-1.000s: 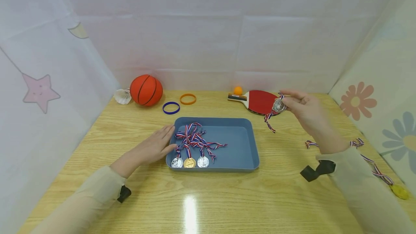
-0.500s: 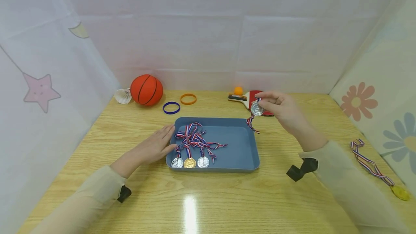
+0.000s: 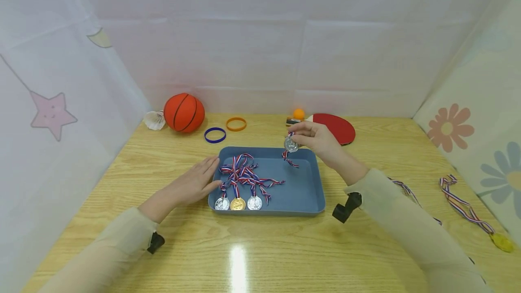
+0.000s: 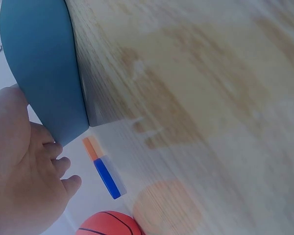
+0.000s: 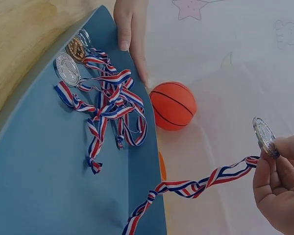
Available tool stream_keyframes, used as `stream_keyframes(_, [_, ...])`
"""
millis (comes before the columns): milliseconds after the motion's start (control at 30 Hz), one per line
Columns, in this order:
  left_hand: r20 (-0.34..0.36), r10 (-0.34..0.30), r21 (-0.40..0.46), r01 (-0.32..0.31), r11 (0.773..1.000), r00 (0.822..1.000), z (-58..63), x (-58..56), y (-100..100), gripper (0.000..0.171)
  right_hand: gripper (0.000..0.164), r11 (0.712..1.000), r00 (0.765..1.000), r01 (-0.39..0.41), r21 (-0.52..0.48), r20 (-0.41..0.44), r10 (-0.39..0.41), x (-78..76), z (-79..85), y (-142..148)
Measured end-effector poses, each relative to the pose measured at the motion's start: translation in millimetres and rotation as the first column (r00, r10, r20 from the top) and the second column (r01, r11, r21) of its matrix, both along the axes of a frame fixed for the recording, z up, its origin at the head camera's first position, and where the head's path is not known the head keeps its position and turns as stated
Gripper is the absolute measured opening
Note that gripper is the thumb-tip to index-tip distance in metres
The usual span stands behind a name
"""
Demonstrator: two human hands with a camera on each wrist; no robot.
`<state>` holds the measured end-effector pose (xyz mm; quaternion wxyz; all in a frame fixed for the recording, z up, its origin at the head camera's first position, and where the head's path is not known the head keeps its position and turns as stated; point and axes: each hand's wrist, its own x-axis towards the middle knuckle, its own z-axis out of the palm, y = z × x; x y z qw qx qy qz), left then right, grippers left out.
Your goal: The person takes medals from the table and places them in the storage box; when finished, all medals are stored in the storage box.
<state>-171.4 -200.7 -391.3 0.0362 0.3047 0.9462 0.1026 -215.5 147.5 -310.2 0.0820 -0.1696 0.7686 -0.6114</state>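
Observation:
Between thumb and fingers my right hand [image 3: 319,142] pinches a silver medal [image 3: 291,144] near its ribbon. The striped ribbon [image 5: 201,186] trails below it, over the back right part of a blue-grey tray [image 3: 303,211]. My left hand [image 3: 195,182] rests with straight fingers against the tray's left side; the left wrist view shows these fingers [image 4: 54,154] along the outer wall. Inside the tray at the left lie a gold medal [image 3: 238,204] and two silver medals, one at the corner [image 3: 221,203] and one to the right, their red, white and blue ribbons bunched behind them.
Along the back stand a shuttlecock [image 3: 154,120], a small basketball [image 3: 184,112], a blue wristband [image 3: 215,135], an orange wristband [image 3: 236,124], an orange ball [image 3: 299,114] and a red table tennis bat [image 3: 335,128]. A gold medal [image 3: 501,242] with ribbon lies far right; another ribbon [image 3: 404,188] is partly under my right arm.
My right hand has carried the silver medal leftward from over the bat to above the tray's back right edge. The left hand has stayed in place.

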Motion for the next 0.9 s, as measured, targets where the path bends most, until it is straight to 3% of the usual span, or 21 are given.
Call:
stream_keyframes(167, [0.008,0.002,0.001,-0.002,1.000,1.000,-0.7,-0.5,1,0.066,0.027,0.999,0.999,-0.040,0.003,0.023,0.040,-1.1,-10.8,-13])
stream_keyframes(367, [0.005,0.002,-0.005,-0.002,1.000,1.000,-0.9,-0.3,1,0.066,0.030,0.992,0.992,-0.105,0.076,0.075,0.099,3.9,-33.1,-21])
stream_keyframes(900, [0.001,0.003,0.009,-0.003,1.000,1.000,2.5,2.3,2,0.066,0.027,0.950,0.962,-0.251,0.184,0.155,0.224,36.4,-77.8,-18])
